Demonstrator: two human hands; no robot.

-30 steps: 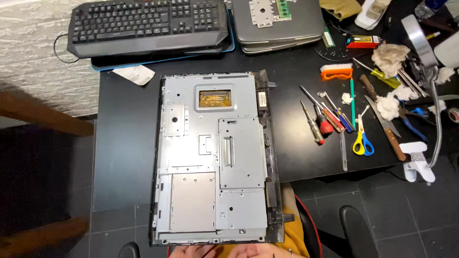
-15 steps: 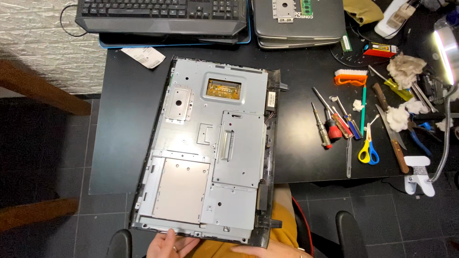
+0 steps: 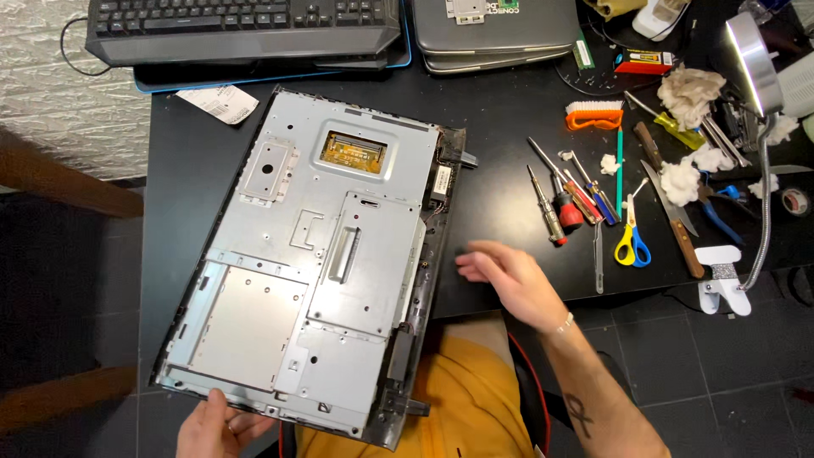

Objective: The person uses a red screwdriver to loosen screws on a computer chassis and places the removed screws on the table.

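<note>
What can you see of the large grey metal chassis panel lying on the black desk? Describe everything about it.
The large grey metal chassis panel lies flat but skewed on the black desk, its near end overhanging the edge. Stamped shield plates, screw holes and a window showing a gold-brown board cover it; a dark plastic frame runs along its right side. The left hand grips its near edge; the right hand hovers beside it.

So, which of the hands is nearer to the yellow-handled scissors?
Right. The right hand hovers over the table edge, just left of the scissors. The left hand grips the bottom edge of the metal chassis, far on the other side.
</note>
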